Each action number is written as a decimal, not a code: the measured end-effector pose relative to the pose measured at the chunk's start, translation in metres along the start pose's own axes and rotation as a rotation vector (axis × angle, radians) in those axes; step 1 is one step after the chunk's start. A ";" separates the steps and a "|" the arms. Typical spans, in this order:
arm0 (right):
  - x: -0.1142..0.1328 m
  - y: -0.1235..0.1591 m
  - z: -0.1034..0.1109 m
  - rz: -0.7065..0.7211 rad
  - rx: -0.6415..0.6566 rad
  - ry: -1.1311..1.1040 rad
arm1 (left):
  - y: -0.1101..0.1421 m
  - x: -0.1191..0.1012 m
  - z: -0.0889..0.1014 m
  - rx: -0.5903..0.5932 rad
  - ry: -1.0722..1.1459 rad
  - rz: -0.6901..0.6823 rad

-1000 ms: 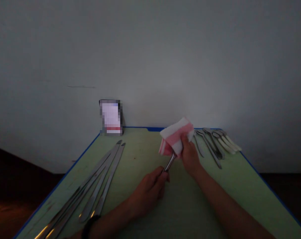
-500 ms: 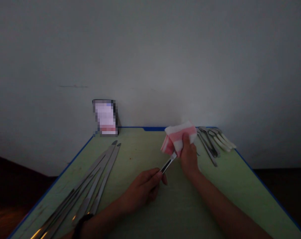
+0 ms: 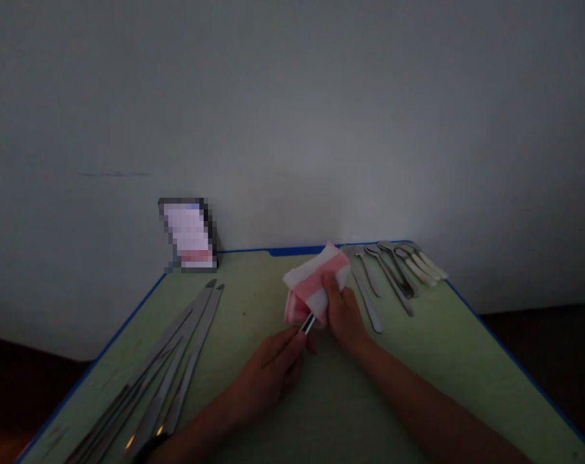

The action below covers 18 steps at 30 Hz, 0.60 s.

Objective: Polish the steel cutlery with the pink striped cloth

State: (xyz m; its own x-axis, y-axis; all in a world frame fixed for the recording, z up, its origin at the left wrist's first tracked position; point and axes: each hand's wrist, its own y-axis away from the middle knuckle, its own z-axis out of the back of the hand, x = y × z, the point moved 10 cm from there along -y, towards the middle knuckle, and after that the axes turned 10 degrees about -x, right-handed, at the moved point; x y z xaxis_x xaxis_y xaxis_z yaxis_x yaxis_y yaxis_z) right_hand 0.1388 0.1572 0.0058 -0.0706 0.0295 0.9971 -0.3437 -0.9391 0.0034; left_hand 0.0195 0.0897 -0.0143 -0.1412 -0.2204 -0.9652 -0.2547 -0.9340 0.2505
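Between its thumb and fingers, my left hand grips the shiny handle of a metal utensil. My right hand is closed on a pink-and-white striped cloth, thumb on top. The cloth is folded round the utensil's far end, so I cannot tell what kind of utensil it is. Both hands are close together above the middle of the table.
Several long table knives lie at the left of the green table. Several spoons and other cutlery, some white-handled, lie at the back right. A phone leans on the wall.
My right hand has slid the cloth down the utensil toward my left hand, so less of the handle shows. The view has shifted slightly, and more cutlery at the right is uncovered.
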 end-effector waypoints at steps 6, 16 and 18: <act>0.007 -0.038 0.046 -0.002 -0.285 -0.204 | 0.008 -0.001 -0.009 0.117 -0.085 -0.005; 0.003 -0.027 0.047 -0.003 -0.314 -0.013 | 0.005 0.007 -0.007 0.121 0.021 0.036; -0.001 -0.016 0.034 -0.018 -0.254 0.071 | 0.002 0.007 -0.005 0.089 0.053 0.043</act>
State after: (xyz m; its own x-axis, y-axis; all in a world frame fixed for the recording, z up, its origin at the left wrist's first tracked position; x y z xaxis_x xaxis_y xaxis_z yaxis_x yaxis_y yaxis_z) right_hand 0.1757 0.1605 0.0077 -0.1250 0.0780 0.9891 -0.5691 -0.8223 -0.0071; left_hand 0.0223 0.0845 -0.0210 -0.1040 -0.2765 -0.9554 -0.3338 -0.8951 0.2954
